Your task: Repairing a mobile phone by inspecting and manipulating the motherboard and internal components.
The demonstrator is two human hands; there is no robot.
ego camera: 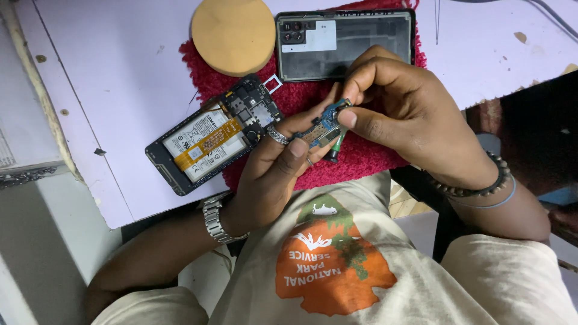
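Nearest, above the tabletop's near edge, the left hand (271,174) and right hand (397,108) each close a fingertip grip on a small blue circuit board (323,125); beyond lie the red cloth (361,157), opened phone (211,135), back cover (346,45) and tan disc (233,35) near the far edge.

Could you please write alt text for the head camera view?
Both hands, left hand and right hand, hold a small blue circuit board above a red towel. An opened phone with exposed battery, a detached back cover and a round tan pad lie on the table.
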